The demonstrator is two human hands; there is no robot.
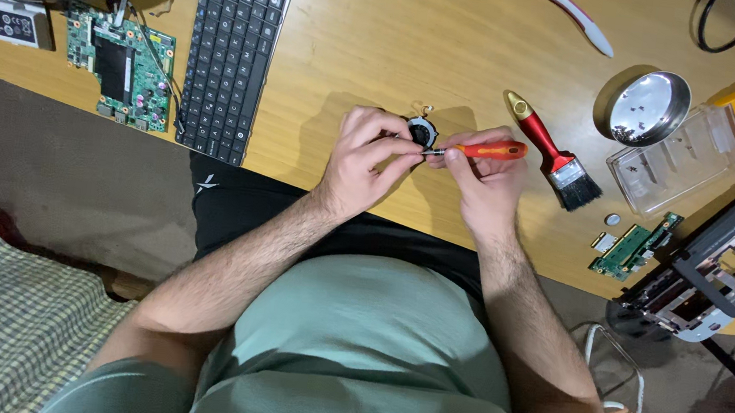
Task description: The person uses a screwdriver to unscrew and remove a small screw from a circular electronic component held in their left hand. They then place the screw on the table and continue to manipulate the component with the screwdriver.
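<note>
Screwdriver [481, 150] with red and orange handle pinched in the right hand [483, 177], tip set against a small black fan [422, 132], fan gripped by the curled fingers of the left hand [368, 157] above the wooden table [419, 41] edge, red-handled brush [554, 153] just beside, keyboard [232, 45] and green circuit board [120, 66] well apart at left.

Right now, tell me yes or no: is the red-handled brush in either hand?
No. The brush lies on the table, apart from the right hand, which grips an orange-handled screwdriver.
</note>
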